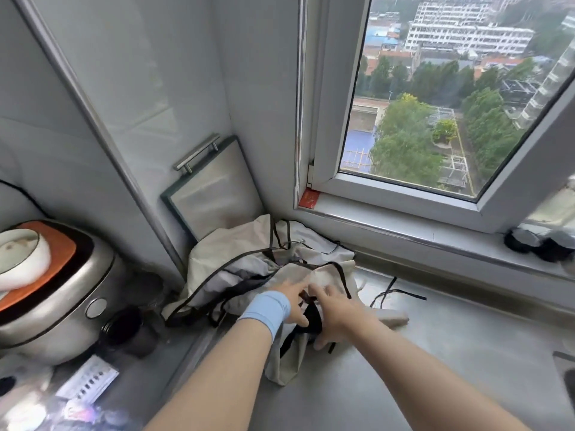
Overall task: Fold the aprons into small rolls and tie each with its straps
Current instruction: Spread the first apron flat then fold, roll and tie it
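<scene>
A heap of beige aprons (249,262) with black edging lies crumpled in the counter's back corner. One apron (289,359) trails forward under my hands, partly bunched. My left hand (295,301), with a light blue wristband, pinches a black strap (306,298) on top of the cloth. My right hand (336,309) lies across the same apron, fingers curled around the cloth and its black strap. Another loose strap (395,293) lies on the counter to the right.
A metal counter (435,353) runs below a window sill (404,231). A steel board with a handle (211,188) leans in the corner. A rice cooker (59,293) with a bowl on top and dark jars (124,328) stand at the left. Dark objects (538,241) rest on the sill.
</scene>
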### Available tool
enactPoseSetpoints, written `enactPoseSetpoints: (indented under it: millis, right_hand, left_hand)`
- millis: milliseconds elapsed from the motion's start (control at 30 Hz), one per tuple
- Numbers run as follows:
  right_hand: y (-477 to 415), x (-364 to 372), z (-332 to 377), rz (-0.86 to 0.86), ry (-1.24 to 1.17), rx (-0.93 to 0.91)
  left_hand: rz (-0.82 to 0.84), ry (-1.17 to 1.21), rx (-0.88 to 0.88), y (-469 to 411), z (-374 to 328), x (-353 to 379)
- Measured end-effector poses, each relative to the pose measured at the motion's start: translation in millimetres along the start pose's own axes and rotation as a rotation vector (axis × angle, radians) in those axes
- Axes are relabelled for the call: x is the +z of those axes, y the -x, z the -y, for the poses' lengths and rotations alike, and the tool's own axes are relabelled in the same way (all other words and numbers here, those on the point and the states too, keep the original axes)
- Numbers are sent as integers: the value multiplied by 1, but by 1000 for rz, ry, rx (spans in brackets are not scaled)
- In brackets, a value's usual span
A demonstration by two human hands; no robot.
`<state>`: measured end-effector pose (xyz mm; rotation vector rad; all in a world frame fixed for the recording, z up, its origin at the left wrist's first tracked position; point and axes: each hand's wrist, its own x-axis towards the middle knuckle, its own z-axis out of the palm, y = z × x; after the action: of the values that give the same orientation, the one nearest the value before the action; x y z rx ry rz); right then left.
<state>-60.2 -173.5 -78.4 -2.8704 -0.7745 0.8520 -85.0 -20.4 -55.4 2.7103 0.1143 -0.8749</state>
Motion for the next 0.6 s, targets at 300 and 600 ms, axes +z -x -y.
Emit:
enactPoseSetpoints:
  millis: [300, 600]
  right_hand:
    - [-15, -37, -26, -376, -214, -11]
    - [28, -133, -34, -461, -305, 198]
  left_hand:
    - [-271, 147, -44, -6, 13, -2]
    - [-527, 905, -80, 37, -5, -97]
